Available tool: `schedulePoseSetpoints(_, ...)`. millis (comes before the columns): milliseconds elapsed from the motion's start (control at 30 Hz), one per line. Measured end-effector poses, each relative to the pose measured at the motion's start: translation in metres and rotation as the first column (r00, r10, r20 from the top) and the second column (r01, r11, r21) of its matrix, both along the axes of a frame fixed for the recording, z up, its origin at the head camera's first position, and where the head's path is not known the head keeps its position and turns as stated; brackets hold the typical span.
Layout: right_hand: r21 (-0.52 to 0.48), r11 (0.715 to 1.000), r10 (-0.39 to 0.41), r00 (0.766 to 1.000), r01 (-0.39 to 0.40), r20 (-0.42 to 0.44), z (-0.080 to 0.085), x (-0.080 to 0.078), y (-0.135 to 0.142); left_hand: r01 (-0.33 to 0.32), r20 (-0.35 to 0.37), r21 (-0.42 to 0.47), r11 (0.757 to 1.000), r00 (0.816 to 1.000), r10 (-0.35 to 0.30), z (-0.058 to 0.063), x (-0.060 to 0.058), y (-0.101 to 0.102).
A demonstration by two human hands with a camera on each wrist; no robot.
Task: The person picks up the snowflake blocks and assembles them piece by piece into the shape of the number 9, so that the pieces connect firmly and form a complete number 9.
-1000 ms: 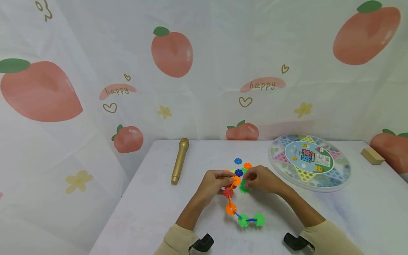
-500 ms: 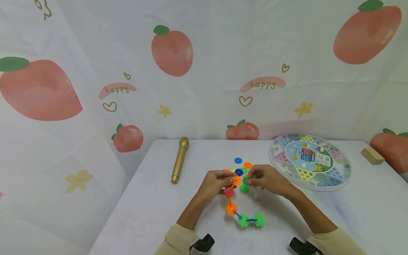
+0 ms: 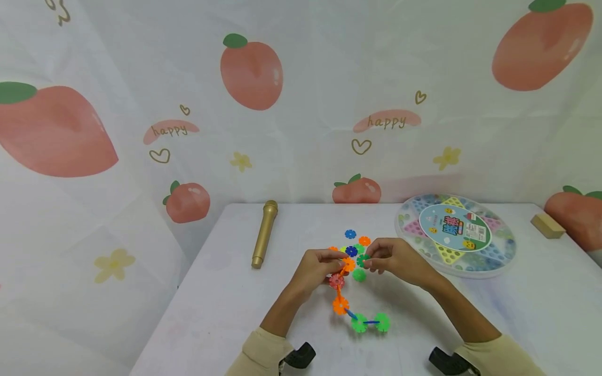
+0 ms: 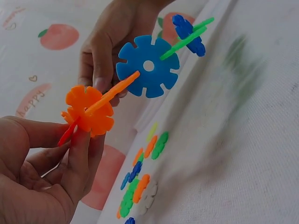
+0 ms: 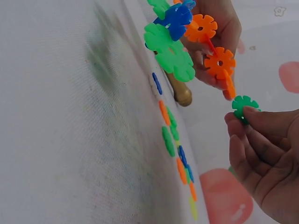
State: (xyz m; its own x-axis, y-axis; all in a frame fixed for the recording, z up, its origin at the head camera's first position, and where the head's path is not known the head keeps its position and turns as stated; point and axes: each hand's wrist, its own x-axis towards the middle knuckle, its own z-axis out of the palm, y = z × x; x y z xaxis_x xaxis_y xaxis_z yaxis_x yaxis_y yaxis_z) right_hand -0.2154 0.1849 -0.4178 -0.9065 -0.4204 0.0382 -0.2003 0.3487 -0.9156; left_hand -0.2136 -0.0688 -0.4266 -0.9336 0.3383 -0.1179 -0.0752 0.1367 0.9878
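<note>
My left hand (image 3: 312,271) pinches the upper end of a chain of interlocked plastic snowflake discs (image 3: 340,305). The chain hangs down and bends right, with orange, red, blue and green discs slotted edge to edge. In the left wrist view, thumb and fingers grip around a red disc (image 4: 69,133) and an orange disc (image 4: 93,107). My right hand (image 3: 397,261) pinches a single dark green snowflake disc (image 5: 244,107) between thumb and fingertips. In the right wrist view this disc sits just beside an orange disc (image 5: 229,87) at the chain's held end.
Several loose snowflake discs (image 3: 350,234) lie flat on the white table (image 3: 226,292) behind the hands. A gold microphone (image 3: 265,235) lies at back left. At back right are a round Chinese checkers board (image 3: 409,243) and a wooden block (image 3: 547,226). A fruit-print cloth (image 3: 301,156) hangs behind.
My right hand has drawn slightly up with the dark green disc, so a lighter green disc on the table now shows whole below it. The left hand stays nearly still on the chain.
</note>
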Motion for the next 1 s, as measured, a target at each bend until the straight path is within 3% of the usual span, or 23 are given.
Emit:
schedulePoseSetpoints(467, 0.006, 1.0, -0.008, 1.0, 0.008, 0.0, -0.0034, 0.0009, 0.0007, -0.002, 0.0, -0.003, 1.0, 1.0, 0.002, -0.0009, -0.0004, 0.0025)
schedulePoseSetpoints(700, 0.03, 1.0, 0.003, 0.999, -0.002, -0.044, -0.0058, 0.0017, -0.0009, -0.006, -0.004, -0.005, 1.0, 1.0, 0.006, -0.0001, 0.0027, 0.0038)
schedulePoseSetpoints(1000, -0.033, 0.999, -0.023, 0.998, 0.021, -0.053, -0.0082, 0.0029, -0.0052, -0.072, -0.001, 0.033, 0.997, 0.997, 0.072, 0.0002, 0.0053, 0.0066)
